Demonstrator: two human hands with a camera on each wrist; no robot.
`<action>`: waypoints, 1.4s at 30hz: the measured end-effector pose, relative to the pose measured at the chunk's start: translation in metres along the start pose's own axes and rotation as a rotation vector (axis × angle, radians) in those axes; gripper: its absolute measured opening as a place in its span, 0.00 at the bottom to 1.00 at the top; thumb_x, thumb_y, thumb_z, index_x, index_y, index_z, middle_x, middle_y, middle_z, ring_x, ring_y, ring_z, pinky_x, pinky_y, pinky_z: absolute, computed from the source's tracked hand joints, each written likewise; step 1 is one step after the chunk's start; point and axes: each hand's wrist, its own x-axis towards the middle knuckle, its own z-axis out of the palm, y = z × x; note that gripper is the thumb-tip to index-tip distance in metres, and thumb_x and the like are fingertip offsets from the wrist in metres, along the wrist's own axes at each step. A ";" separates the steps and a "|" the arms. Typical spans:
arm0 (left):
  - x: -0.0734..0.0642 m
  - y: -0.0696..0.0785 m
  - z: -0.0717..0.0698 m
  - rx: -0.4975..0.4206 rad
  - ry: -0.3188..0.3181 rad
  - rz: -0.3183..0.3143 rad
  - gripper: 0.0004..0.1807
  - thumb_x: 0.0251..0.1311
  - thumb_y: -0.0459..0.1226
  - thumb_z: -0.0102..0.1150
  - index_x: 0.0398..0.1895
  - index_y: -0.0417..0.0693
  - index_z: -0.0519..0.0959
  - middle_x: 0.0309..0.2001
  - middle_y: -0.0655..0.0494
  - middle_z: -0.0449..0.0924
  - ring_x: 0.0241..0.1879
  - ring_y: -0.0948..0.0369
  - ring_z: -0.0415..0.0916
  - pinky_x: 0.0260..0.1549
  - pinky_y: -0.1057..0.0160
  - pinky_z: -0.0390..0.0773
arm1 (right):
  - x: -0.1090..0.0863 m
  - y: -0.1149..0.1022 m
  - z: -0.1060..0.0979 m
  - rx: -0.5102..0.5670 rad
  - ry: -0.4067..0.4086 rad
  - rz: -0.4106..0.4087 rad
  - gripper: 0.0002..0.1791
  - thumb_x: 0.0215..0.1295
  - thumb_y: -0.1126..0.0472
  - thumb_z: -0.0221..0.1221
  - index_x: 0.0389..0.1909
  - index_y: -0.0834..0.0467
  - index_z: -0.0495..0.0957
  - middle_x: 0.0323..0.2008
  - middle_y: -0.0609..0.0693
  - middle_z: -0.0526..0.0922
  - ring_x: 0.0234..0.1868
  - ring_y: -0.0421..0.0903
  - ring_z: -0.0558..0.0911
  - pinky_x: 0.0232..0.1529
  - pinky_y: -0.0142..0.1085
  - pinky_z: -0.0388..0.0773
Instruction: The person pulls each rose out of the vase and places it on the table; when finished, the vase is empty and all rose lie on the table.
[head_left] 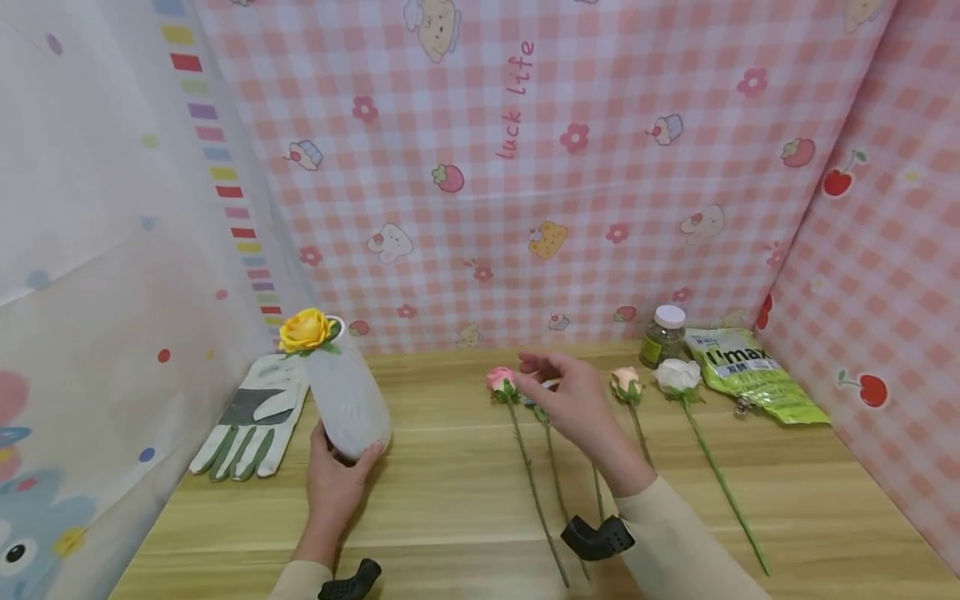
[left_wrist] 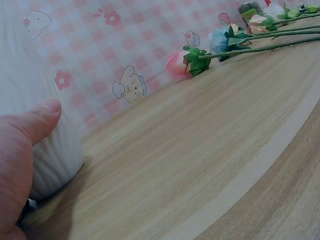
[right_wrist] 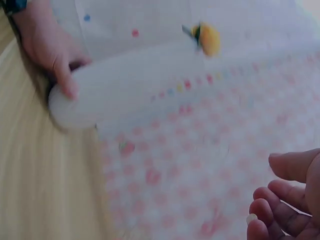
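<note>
My left hand grips a white ribbed vase low down near its base, thumb along the right side. A yellow rose leans out over the vase's mouth, its stem hidden inside. Over the row of flowers hovers my right hand; in the right wrist view its thumb and loosely bent fingers stand apart with nothing between them. A pink rose lies just left of it, beside a blue flower that the hand mostly covers in the head view. To its right are a peach rose and a white rose.
On the left of the wooden table lies a white, grey and green work glove beside the vase. A lidded glass jar and a green packet stand at the back right. Checked cloth rises along the back edge.
</note>
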 end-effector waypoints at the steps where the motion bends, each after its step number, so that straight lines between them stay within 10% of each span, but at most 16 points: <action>1: 0.000 -0.001 0.000 0.003 0.002 0.000 0.55 0.50 0.53 0.71 0.75 0.49 0.48 0.67 0.42 0.61 0.63 0.45 0.63 0.57 0.46 0.64 | 0.003 -0.010 0.003 0.005 -0.026 -0.026 0.18 0.63 0.55 0.64 0.53 0.54 0.80 0.42 0.47 0.82 0.40 0.43 0.80 0.37 0.37 0.79; 14: 0.001 -0.002 0.000 -0.004 0.011 0.017 0.55 0.51 0.50 0.71 0.75 0.45 0.49 0.68 0.40 0.60 0.63 0.45 0.63 0.57 0.45 0.65 | 0.049 -0.096 0.076 -0.037 -0.319 -0.153 0.22 0.61 0.47 0.64 0.55 0.48 0.79 0.47 0.41 0.80 0.46 0.40 0.77 0.36 0.32 0.77; 26: -0.002 -0.004 -0.002 -0.012 0.022 0.034 0.54 0.51 0.50 0.71 0.75 0.47 0.48 0.67 0.42 0.60 0.64 0.46 0.62 0.58 0.45 0.65 | 0.078 -0.132 0.143 -0.240 -0.460 -0.283 0.48 0.54 0.35 0.64 0.73 0.49 0.58 0.67 0.40 0.66 0.64 0.38 0.66 0.60 0.32 0.66; 42: 0.001 0.001 0.001 0.007 0.012 0.035 0.54 0.50 0.51 0.72 0.75 0.48 0.49 0.67 0.42 0.61 0.64 0.46 0.62 0.58 0.44 0.64 | 0.093 -0.132 0.144 -0.170 -0.499 -0.189 0.46 0.54 0.42 0.68 0.72 0.44 0.58 0.59 0.42 0.74 0.55 0.36 0.73 0.51 0.30 0.73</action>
